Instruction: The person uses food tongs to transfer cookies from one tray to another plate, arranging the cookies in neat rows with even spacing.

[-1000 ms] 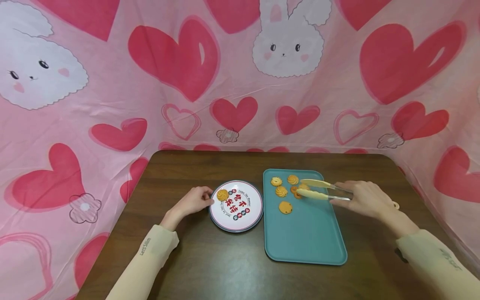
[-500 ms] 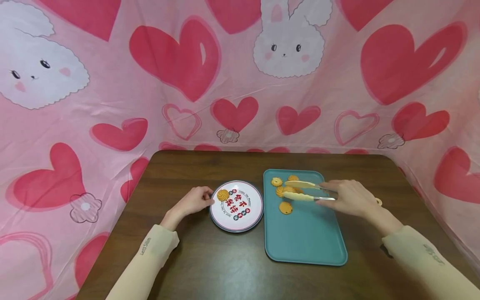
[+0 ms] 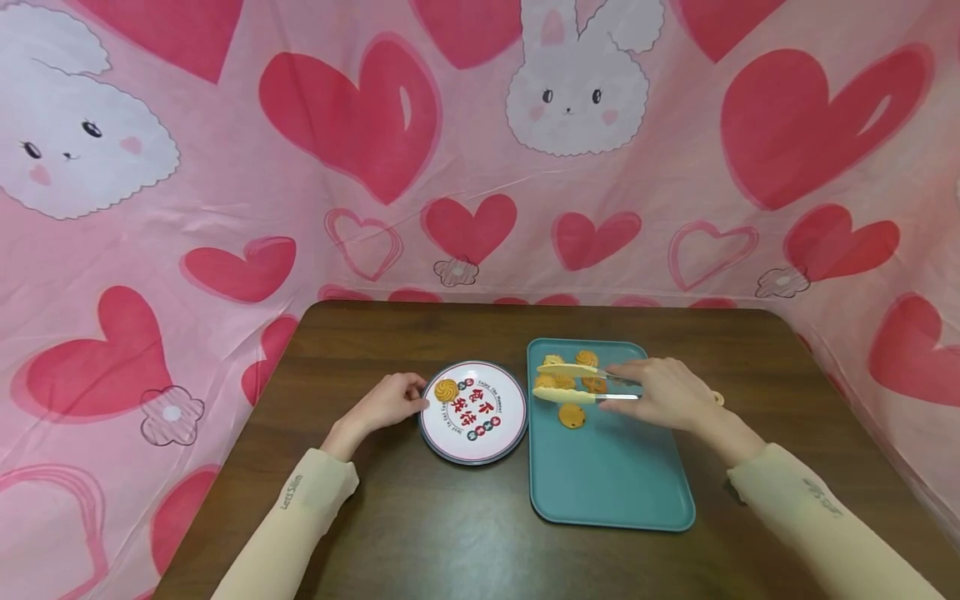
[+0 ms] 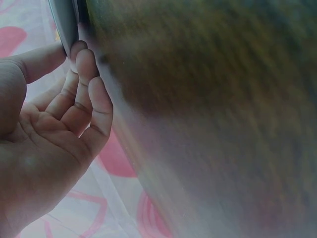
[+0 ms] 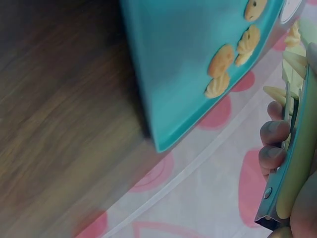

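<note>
My left hand (image 3: 387,402) pinches the left rim of a round white plate (image 3: 495,442) with red lettering, thumb above and fingers below in the left wrist view. One swirled cookie (image 3: 446,390) lies on that plate. Over the teal tray (image 3: 611,475), my right hand (image 3: 663,392) grips metal tongs (image 3: 564,395) with cream tips, pointing left. Between the tips sits a golden cookie (image 3: 545,381), also showing as a ridged cookie (image 5: 293,34) in the right wrist view. Beneath and around the tongs lie several cookies, among them a round chip cookie (image 3: 572,416).
Plate and tray stand side by side on a dark wooden table (image 3: 360,517), their rims almost meeting. A pink cloth (image 3: 480,167) with hearts and rabbits hangs behind the table and along its sides.
My right hand has moved left across the tray, carrying the tongs and the cookie between their tips towards the plate side. My left hand and the plate have stayed put.
</note>
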{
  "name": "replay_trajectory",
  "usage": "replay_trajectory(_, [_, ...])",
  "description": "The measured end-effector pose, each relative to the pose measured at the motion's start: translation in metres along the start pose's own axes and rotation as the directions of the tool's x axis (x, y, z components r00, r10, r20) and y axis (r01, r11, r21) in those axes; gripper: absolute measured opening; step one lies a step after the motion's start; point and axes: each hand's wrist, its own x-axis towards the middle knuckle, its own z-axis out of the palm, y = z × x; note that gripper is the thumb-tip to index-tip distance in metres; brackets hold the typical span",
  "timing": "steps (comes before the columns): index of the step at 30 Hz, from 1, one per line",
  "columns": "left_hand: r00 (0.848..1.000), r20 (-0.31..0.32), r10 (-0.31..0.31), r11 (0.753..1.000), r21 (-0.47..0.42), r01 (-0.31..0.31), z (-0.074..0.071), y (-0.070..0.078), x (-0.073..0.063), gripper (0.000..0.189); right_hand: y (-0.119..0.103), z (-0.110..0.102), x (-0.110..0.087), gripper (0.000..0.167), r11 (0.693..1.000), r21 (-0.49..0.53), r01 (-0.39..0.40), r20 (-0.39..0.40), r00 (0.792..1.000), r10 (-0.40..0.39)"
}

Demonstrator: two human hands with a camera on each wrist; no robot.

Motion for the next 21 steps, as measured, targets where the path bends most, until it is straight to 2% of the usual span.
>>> replay_trajectory(12, [1.0, -0.002, 0.016, 1.0, 0.007, -0.016, -0.001, -0.001, 0.002, 0.032, -0.018, 0.012, 0.017, 0.065, 0.997, 0.026, 0.072, -0.032, 0.997, -0.072])
replay_trajectory(21, [1.0, -0.004, 0.027, 1.0, 0.005, -0.027, 0.0, -0.001, 0.003, 0.032, -0.033, 0.019, 0.026, 0.064, 0.993, 0.047, 0.105, -0.023, 0.994, -0.104])
